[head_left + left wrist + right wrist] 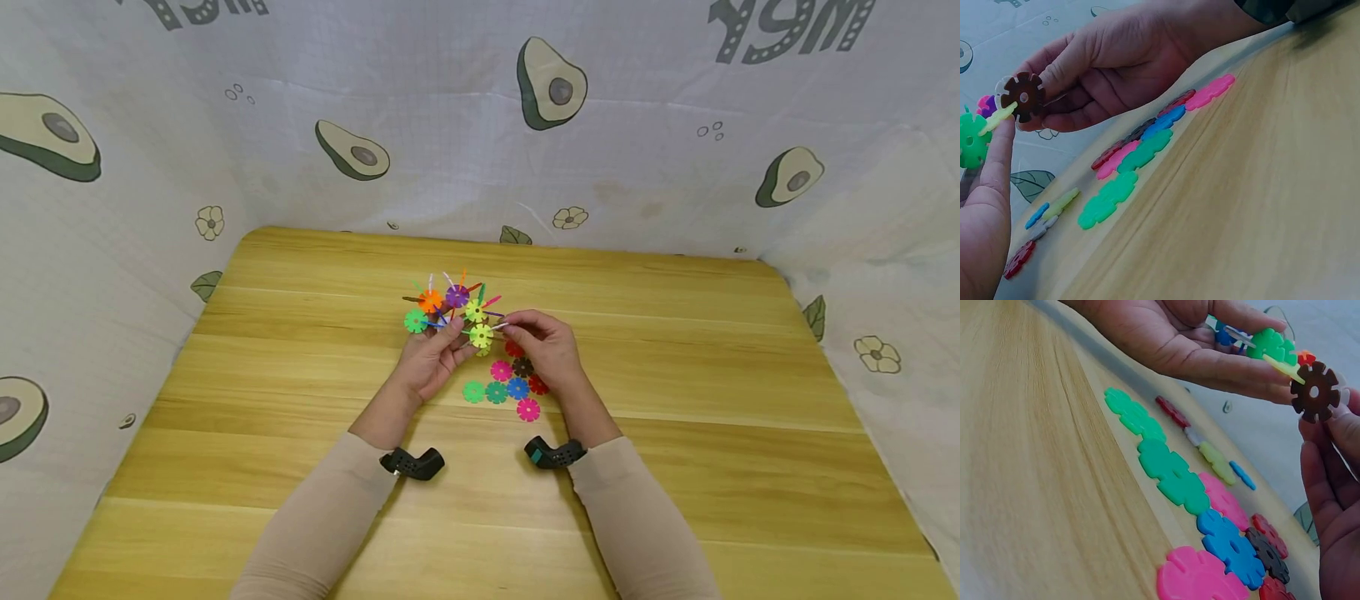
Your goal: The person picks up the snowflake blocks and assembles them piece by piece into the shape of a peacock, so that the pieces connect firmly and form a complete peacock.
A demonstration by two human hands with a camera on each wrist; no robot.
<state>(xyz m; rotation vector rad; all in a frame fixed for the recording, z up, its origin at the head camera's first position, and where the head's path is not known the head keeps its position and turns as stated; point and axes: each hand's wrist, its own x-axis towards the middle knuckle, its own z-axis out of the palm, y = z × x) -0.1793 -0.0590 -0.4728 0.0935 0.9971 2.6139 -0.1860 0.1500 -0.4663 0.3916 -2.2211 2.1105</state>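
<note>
My left hand (pixel 429 364) holds a cluster of interlocked notched plastic discs (pixel 457 296) by its near side, thumb on top. Orange, purple, green and yellow discs show in it, with others standing edge-on and jutting outward. My right hand (pixel 553 348) pinches a whitish notched disc (pixel 499 326) at the cluster's right side. From the wrists, a brown disc (pixel 1315 407) faces the cameras there, overlapping the whitish one beside the right fingertips. A yellow disc (pixel 999 117) meets the brown disc's edge. Part of the cluster is hidden behind the left hand.
Loose notched discs lie on the wooden table below the hands: pink (pixel 528 410), blue (pixel 517 388), teal (pixel 497 392), green (pixel 473 392), dark (pixel 522 367) and red (pixel 538 384). A patterned white cloth (pixel 450 167) hangs behind the table (pixel 712 358).
</note>
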